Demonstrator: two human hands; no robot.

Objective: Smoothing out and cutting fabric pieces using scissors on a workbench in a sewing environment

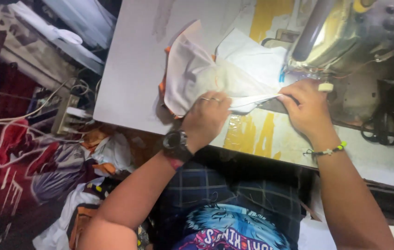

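Note:
A piece of white cloth [197, 74] with an orange layer showing at its edge lies on the sewing table [132, 60]. My left hand [206, 118], with rings and a black wristwatch, presses down on the cloth's near edge. My right hand [308, 109], wearing a beaded bracelet, pinches the narrow end of the cloth right beside the needle area of the sewing machine [345, 32]. The cloth stretches flat between both hands.
Black scissors [382, 125] lie on the table at the right. Yellow patches mark the table's front edge. On the floor at the left sit a power strip [67, 115] with white cables, scattered cloth pieces [109, 153] and a patterned red rug.

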